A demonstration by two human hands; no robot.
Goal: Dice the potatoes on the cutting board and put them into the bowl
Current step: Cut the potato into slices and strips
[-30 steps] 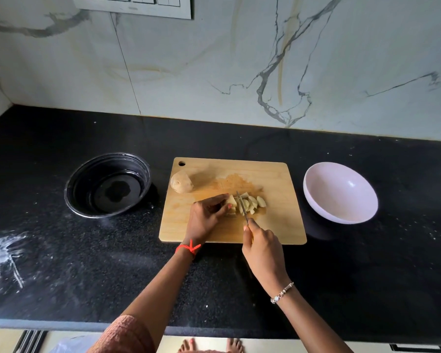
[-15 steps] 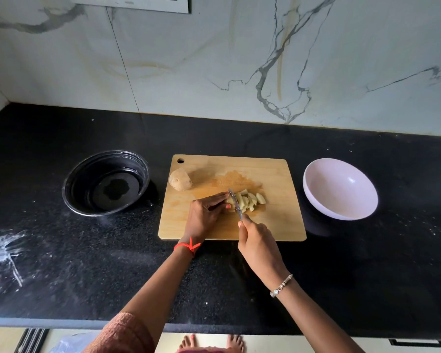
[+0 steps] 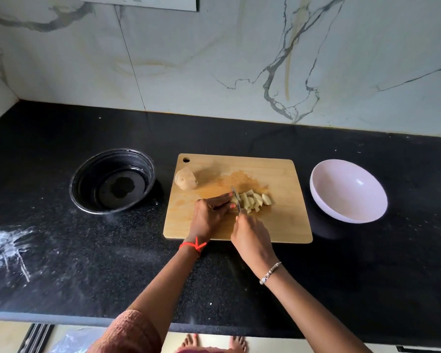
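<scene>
1. The cutting board (image 3: 285, 225) lies at frame centre, and the empty pale bowl (image 3: 341, 200) sits just right of it.
2. The left hand (image 3: 209, 215) pins the potato piece (image 3: 234, 201), apparently pinched between thumb and fingertips; most of it is hidden.
3. The right hand (image 3: 251, 235) is wrapped around the knife (image 3: 236, 198), whose blade points up-frame, between the left hand's fingertips and the cut pieces (image 3: 255, 201).
4. An uncut potato half (image 3: 186, 178) waits at the board's upper left, nearer the left hand.
</scene>
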